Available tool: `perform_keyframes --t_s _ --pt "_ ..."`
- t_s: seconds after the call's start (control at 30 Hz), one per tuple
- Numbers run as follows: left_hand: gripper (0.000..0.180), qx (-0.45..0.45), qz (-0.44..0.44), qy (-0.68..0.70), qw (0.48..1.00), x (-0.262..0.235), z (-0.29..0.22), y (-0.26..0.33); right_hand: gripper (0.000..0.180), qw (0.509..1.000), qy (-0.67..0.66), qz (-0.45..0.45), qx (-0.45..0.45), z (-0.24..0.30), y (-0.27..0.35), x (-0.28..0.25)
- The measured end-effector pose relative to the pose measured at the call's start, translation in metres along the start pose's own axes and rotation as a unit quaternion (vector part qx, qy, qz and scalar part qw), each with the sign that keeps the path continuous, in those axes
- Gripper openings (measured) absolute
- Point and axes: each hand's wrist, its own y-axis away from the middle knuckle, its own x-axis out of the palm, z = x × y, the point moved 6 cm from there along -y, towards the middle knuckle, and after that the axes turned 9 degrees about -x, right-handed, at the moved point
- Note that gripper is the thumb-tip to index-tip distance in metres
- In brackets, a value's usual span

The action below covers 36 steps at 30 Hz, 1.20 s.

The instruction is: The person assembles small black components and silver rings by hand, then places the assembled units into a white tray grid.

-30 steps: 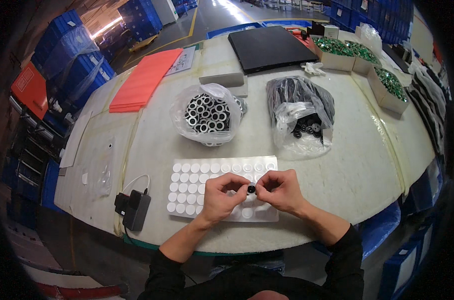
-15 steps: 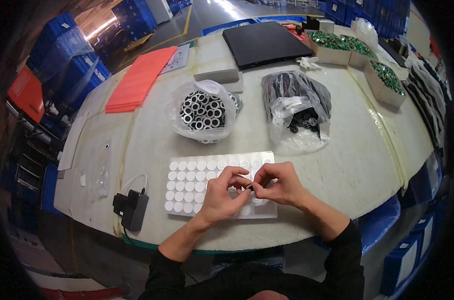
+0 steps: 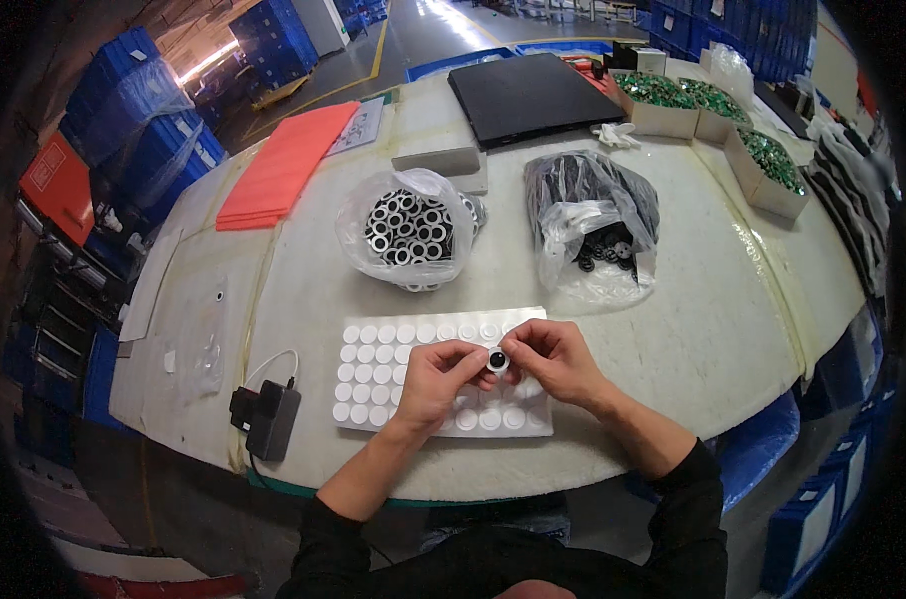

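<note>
Between my two hands is a small white ring with a black centre, its round face turned up. My left hand pinches its left side with thumb and fingertips. The thumb and forefinger of my right hand grip it from the right. Below both hands lies a white sheet bearing rows of white round discs; my hands cover part of it. Farther off, a clear plastic bag holds many black-and-white rings. To its right, another clear bag lies open with small black round parts showing.
A black power adapter with a white cable lies left of the sheet. Orange-red sheets, a grey metal bracket and a black flat panel lie farther back. Cartons of green circuit boards stand far right.
My fingers have turned and raised the small part, so its white rim and black centre now show. The left hand's fingers have drawn together around it, and both hands hold it.
</note>
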Motion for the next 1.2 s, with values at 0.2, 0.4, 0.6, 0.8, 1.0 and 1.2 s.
perform_keyframes --t_s 0.2,0.4,0.6,0.8,1.0,1.2 --pt "0.011 0.037 -0.038 -0.084 0.995 0.004 -0.008 0.005 0.012 1.0 -0.022 0.009 -0.014 0.0 0.002 0.001" --pt "0.006 0.112 -0.033 -0.218 0.969 0.008 -0.016 0.01 0.008 0.994 0.005 0.109 0.011 0.0 0.002 0.0" --pt "0.007 0.107 -0.131 -0.151 0.974 -0.039 -0.047 0.006 0.01 0.805 0.522 -0.248 -0.134 0.029 -0.023 -0.133" --pt "0.013 0.128 -0.238 -0.139 0.953 -0.095 -0.09 -0.054 0.012 0.692 0.653 -0.286 -0.113 0.024 -0.014 -0.172" --pt "0.019 0.136 -0.304 -0.244 0.911 -0.119 -0.117 -0.108 0.014 0.723 0.609 -0.288 -0.15 0.028 -0.018 -0.158" --pt "0.021 0.117 -0.418 -0.393 0.811 -0.123 -0.153 -0.121 0.016 0.761 0.56 -0.227 -0.238 0.024 -0.017 -0.124"
